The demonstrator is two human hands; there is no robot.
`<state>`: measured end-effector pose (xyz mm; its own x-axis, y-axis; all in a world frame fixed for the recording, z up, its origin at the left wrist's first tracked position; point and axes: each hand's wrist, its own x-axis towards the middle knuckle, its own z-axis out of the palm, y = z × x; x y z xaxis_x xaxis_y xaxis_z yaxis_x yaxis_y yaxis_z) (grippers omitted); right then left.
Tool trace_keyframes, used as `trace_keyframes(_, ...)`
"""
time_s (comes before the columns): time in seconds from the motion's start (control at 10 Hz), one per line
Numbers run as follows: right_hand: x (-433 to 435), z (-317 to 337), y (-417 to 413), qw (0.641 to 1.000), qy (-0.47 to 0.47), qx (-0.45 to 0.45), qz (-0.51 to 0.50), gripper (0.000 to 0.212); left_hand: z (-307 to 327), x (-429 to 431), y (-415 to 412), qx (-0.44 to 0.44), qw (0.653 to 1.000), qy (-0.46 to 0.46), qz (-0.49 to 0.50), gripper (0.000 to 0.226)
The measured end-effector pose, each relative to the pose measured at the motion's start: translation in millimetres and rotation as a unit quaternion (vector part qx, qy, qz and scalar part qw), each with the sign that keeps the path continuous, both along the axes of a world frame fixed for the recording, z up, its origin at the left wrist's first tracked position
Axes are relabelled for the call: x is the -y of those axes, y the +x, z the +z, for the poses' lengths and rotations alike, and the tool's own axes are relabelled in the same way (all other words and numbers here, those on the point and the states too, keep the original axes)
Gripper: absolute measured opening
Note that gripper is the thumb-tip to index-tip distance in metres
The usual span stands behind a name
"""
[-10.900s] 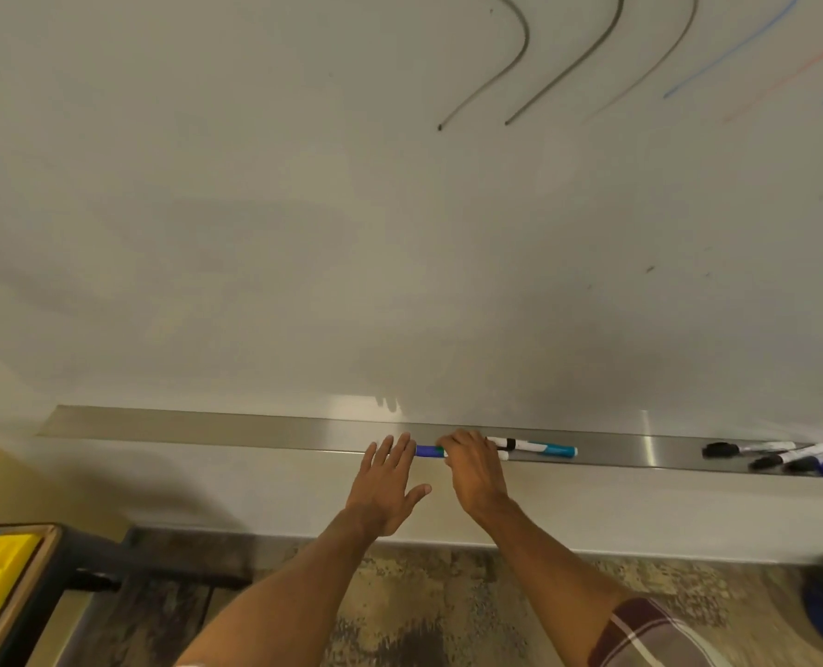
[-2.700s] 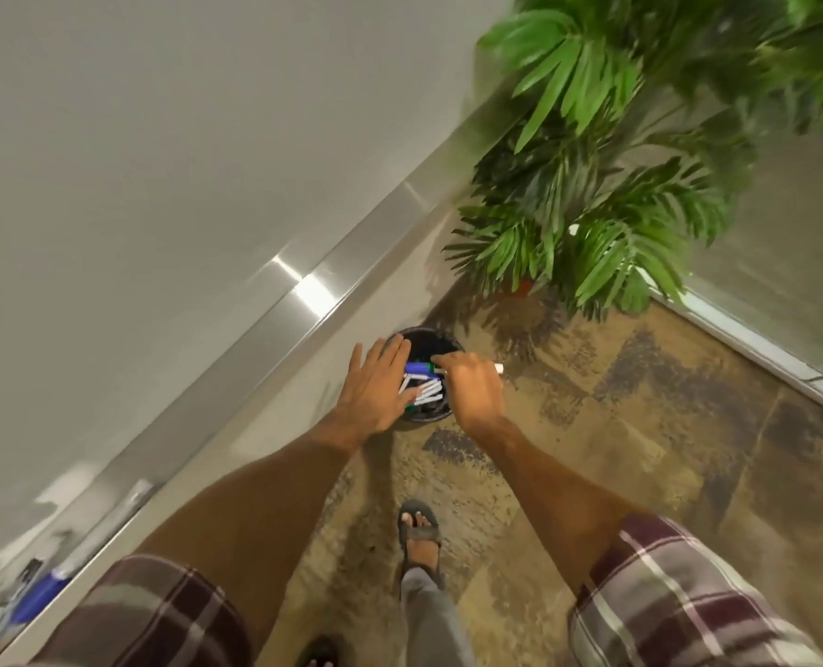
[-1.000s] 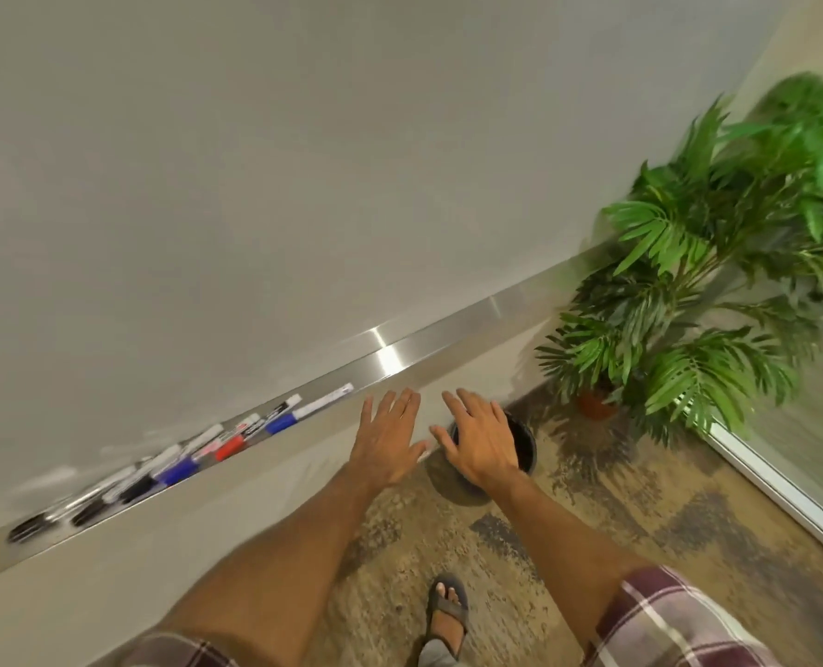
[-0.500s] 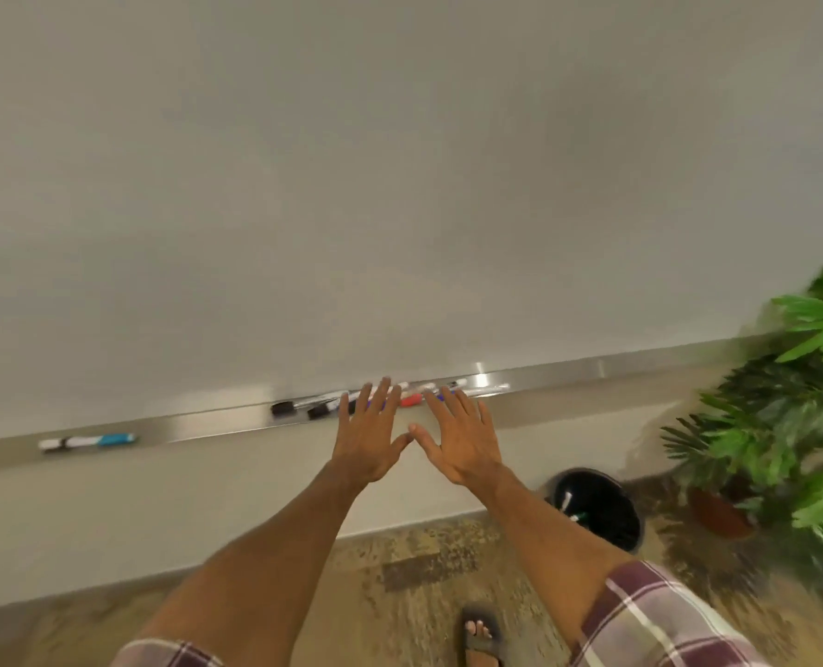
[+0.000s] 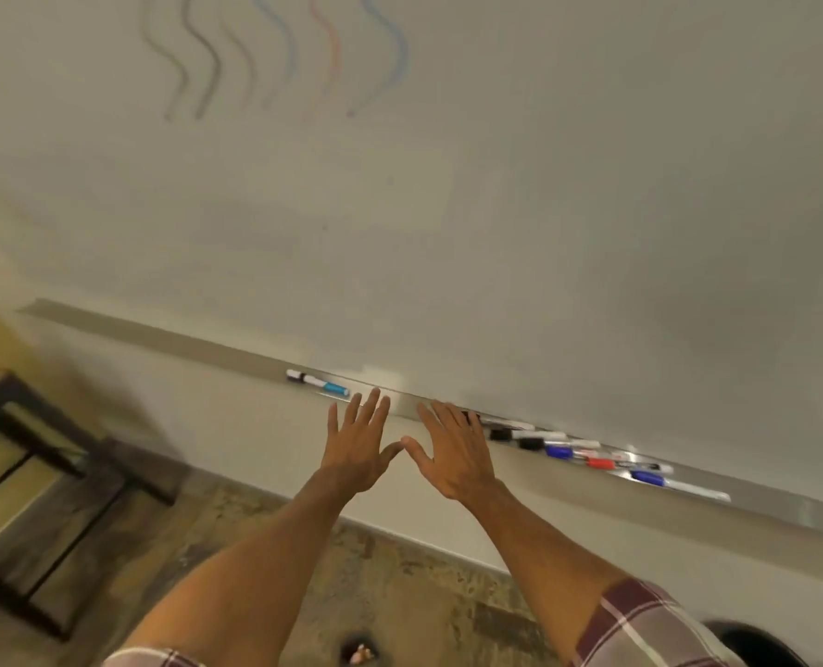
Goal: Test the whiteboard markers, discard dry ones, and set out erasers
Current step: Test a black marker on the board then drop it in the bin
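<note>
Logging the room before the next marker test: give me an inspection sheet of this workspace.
Surface: whiteboard with wavy test strokes; metal tray along its base.
Job's things: teal-ended marker lying alone on the tray; marker cluster further right; no eraser seen.
Clutter: nothing seen.
Hands: left hand and right hand open, empty, in front of the tray.
Cables: nothing seen.
Surroundings: dark shelf unit at left; dark round object at lower right.

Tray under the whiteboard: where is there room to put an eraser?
The long stretch of tray left of the teal-capped marker is bare, and so is the end right of the marker cluster. The cluster itself is crowded.
</note>
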<state>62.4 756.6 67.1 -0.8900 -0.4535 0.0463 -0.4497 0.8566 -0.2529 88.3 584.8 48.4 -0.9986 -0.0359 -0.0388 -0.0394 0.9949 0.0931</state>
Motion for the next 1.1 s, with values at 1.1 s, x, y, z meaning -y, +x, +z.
trace_keyframes(1.1,266.5,-61.7,-120.1,0.997,0.039,0.014,0.069,0.042,-50.4,273.8,-66.9,0.089,0.990,0.016,0.109,0.073)
